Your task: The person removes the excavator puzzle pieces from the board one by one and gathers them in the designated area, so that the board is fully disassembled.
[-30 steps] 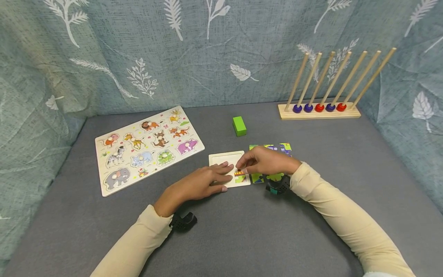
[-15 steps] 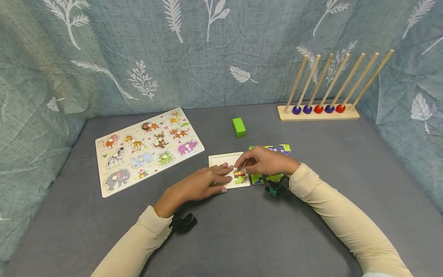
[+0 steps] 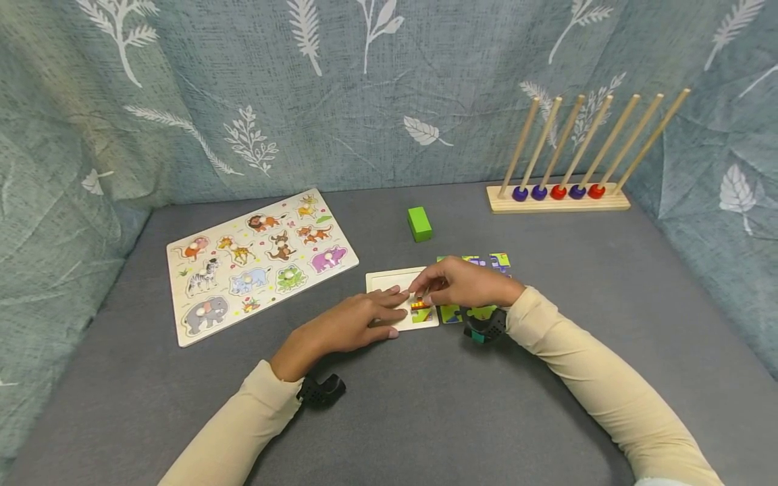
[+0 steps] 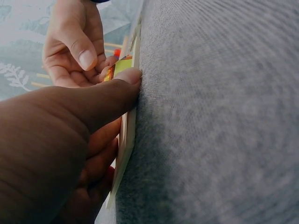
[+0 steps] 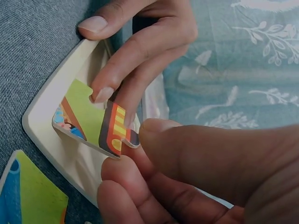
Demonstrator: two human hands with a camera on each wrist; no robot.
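A shallow wooden puzzle tray (image 3: 387, 279) lies on the grey cloth in front of me. My left hand (image 3: 352, 320) rests on its left part, fingers stretched out and thumb at the near edge. In the tray's near right corner sits a jigsaw piece (image 5: 91, 119), green with a red and yellow strip. The right wrist view shows it slightly tilted against the rim. My right hand (image 3: 471, 280) pinches its tab between thumb (image 5: 161, 133) and fingers. A left fingertip touches or nearly touches the piece's other side. The fingers partly hide the tray's inside.
More jigsaw pieces (image 3: 500, 260) lie right of the tray, partly under the right hand. A green block (image 3: 419, 224) stands behind it. An animal peg puzzle board (image 3: 263, 263) lies at left. A rod stand (image 3: 559, 201) with red and blue beads stands back right, before a curtain.
The right hand's fingers have shifted slightly to the left over the jigsaw piece. The left hand has stayed on the tray.
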